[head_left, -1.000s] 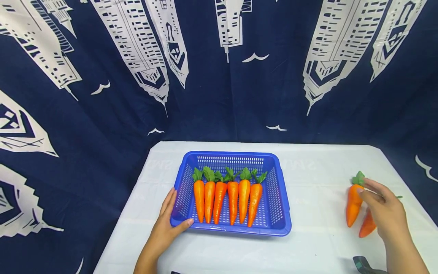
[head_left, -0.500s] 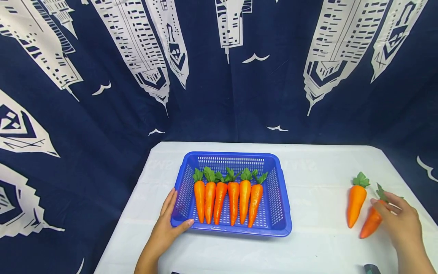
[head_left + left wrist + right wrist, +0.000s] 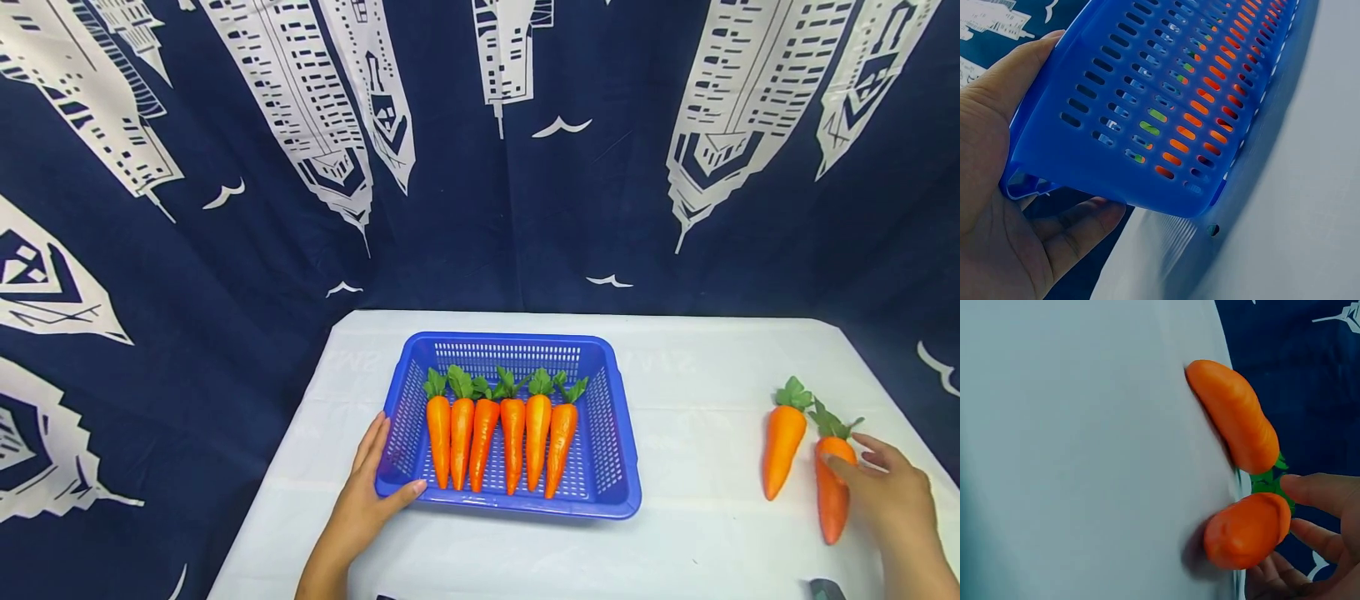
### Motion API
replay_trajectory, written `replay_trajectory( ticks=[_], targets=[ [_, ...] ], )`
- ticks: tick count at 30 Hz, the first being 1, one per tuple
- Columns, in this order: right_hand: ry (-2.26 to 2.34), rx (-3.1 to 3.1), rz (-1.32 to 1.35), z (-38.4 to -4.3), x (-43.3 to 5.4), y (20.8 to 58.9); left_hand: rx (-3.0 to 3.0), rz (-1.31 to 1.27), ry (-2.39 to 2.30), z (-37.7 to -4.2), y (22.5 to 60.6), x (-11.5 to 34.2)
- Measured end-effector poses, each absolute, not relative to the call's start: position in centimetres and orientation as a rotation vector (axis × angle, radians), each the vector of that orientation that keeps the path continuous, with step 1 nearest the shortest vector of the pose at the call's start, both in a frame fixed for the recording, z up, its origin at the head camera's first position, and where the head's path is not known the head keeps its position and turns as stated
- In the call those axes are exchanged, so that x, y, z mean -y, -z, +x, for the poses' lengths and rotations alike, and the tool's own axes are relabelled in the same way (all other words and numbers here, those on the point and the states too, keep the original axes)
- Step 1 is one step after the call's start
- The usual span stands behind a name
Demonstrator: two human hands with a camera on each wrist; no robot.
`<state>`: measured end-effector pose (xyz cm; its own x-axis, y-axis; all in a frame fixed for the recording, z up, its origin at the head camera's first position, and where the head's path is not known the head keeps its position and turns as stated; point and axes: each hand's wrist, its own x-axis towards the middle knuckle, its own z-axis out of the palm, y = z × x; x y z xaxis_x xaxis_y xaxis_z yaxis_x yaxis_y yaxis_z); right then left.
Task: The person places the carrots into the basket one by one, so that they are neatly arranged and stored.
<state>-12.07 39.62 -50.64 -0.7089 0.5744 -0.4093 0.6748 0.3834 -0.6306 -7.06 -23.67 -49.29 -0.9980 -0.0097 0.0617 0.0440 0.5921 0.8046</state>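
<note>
A blue perforated plastic basket [image 3: 517, 505] stands on the white table, holding a row of several orange carrots [image 3: 513, 437] with green leafy tops. My left hand [image 3: 362, 504] holds the basket's near left corner, thumb over the front rim and fingers along the left side; the left wrist view shows the digits either side of the corner. At the table's right, my right hand [image 3: 888, 483] has its thumb and fingers around the upper part of a darker orange carrot [image 3: 832, 492]. Another carrot [image 3: 782, 450] lies just left of it, the leafy tops nearly meeting.
The white table [image 3: 697, 467] ends at the right just beyond the two carrots. A dark blue cloth with white building prints [image 3: 517, 208] hangs behind the table and at its sides. A small dark object [image 3: 827, 590] shows at the bottom edge near my right wrist.
My right hand has left the lighter carrot and moved right to the darker one, which has turned more upright in view and shifted right. The left hand and basket have stayed put.
</note>
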Motion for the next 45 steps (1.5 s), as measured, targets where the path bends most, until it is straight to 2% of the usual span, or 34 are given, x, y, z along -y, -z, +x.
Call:
replay_trajectory(
  ticks=[18,32,45],
  targets=[
    [1.232,-2.46,1.145,-12.0,-40.6,51.8,2.744,-0.037,1.399,-7.1,49.5,23.6],
    [1.362,-2.542,1.173,-11.8,-38.2,48.3,2.741,-0.043,1.413,-7.1,49.0,23.6],
    [1.356,-2.728,0.966,-12.1,-34.9,45.8,2.753,-0.021,1.416,-7.1,49.0,23.6]
  ],
)
